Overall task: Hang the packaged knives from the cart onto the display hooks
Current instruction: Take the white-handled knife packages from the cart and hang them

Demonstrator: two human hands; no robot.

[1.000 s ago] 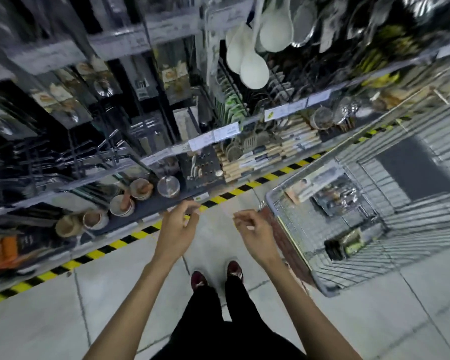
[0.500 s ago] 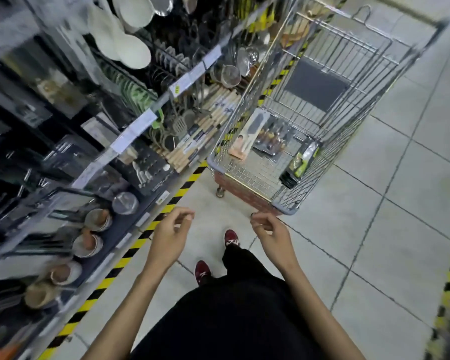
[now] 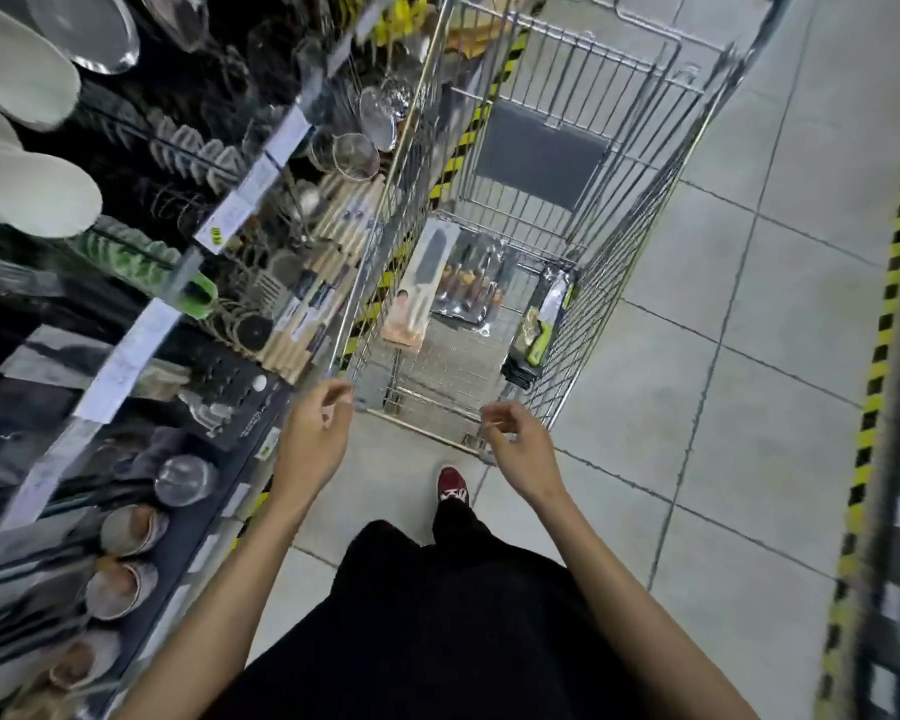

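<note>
A wire shopping cart [image 3: 624, 298] stands ahead of me on the tiled aisle. On its floor lie a long knife pack with a pink card [image 3: 419, 288], a silvery pack of wooden-handled knives [image 3: 471, 283], and a green-handled knife pack [image 3: 541, 324] leaning on the right wall. My left hand [image 3: 315, 433] hovers just short of the cart's near left corner, fingers loosely curled, holding nothing. My right hand [image 3: 520, 444] is at the near right rim, fingers apart and empty.
The display shelving [image 3: 178, 283] runs along the left, packed with hanging ladles, strainers, wooden-handled utensils and bowls, with white price tags on the rails. Yellow-black hazard tape edges the shelf base and another rack at far right [image 3: 884, 356]. My red shoe [image 3: 453, 485] steps toward the cart.
My view has swung from the shelves to the cart, which now lies straight ahead. Both hands have moved closer to the cart's near rim, still empty.
</note>
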